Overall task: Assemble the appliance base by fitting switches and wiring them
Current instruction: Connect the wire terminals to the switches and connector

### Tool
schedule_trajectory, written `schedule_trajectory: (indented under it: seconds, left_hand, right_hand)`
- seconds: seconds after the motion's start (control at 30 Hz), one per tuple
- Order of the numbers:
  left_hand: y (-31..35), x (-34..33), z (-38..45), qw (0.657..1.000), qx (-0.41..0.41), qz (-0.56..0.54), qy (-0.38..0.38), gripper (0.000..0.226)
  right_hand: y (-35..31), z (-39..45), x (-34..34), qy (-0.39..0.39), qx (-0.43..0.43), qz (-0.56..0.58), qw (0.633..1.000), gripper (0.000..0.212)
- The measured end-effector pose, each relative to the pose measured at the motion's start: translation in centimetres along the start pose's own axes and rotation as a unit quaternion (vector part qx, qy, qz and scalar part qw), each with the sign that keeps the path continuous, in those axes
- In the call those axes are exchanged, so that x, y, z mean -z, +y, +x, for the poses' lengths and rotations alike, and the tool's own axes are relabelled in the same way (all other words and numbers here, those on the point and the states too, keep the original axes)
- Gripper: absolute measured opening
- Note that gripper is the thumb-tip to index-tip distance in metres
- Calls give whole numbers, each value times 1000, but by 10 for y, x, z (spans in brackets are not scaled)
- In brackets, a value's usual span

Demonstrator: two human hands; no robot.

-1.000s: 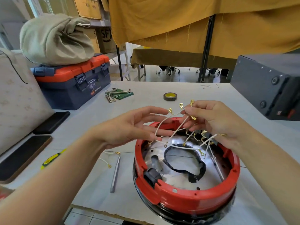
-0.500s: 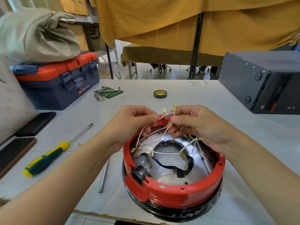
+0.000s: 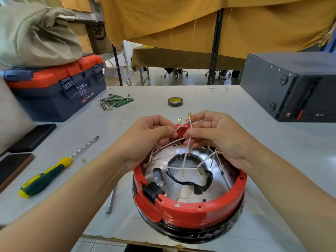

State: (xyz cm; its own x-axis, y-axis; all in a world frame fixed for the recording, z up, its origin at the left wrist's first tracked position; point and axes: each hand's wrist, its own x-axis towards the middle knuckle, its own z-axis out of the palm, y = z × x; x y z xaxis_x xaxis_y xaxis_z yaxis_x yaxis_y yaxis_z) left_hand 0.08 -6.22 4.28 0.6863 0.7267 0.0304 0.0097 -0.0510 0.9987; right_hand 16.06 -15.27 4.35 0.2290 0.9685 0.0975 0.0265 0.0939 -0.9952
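Observation:
A round appliance base with a red plastic rim [image 3: 190, 213] and a shiny metal floor sits upside down at the table's front edge. A black socket [image 3: 151, 192] is fitted in its left front wall, and a black taped ring [image 3: 189, 180] lies inside. Several white wires [image 3: 184, 160] with brass terminals cross the opening. My left hand [image 3: 145, 140] pinches one wire over the far rim. My right hand [image 3: 216, 137] holds several wires, with two brass terminals [image 3: 189, 116] sticking up above it.
A green and yellow screwdriver [image 3: 45, 179] lies to the left, a grey metal bar [image 3: 111, 199] beside the base. Farther back are hex keys [image 3: 112, 102], a tape roll [image 3: 175, 101], a blue and orange toolbox [image 3: 56, 88], a dark box [image 3: 294, 88] at right, and phones [image 3: 31, 137] at left.
Both hands have come closer together and lower over the base's far rim. My left hand went from spread fingers to pinching a wire. The view shifted, bringing the screwdriver into sight.

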Motion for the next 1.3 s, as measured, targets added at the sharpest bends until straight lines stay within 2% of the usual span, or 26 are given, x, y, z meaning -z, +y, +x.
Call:
schedule_trajectory:
  seconds: [0.1, 0.47, 0.63, 0.77, 0.87, 1.07, 1.2, 1.3]
  left_hand:
    - [2, 2, 0, 1000, -1, 29, -5, 8]
    - [6, 0, 8, 997, 49, 33, -55, 4]
    - [9, 3, 15, 990, 80, 62, -101, 31]
    - [11, 6, 20, 979, 118, 89, -143, 37]
    - [9, 10, 24, 968, 146, 116, -168, 33]
    - [8, 11, 28, 945, 170, 189, -205, 2]
    - [9, 9, 28, 932, 141, 255, -215, 10]
    - [7, 9, 29, 942, 120, 248, -191, 13]
  right_hand:
    - [-1, 0, 1, 31, 21, -26, 999, 14]
    - [-4, -4, 12, 19, 37, -154, 987, 9]
    - [-6, -7, 16, -15, 28, -184, 982, 11]
    - [-6, -7, 16, -21, 14, -192, 981, 13]
    - [-4, -8, 17, -39, -7, -194, 980, 13]
    - [-5, -9, 20, -65, -23, -215, 974, 11]
    - [-1, -8, 19, -60, -26, -229, 971, 11]
    - [3, -6, 17, -48, -27, -210, 976, 10]
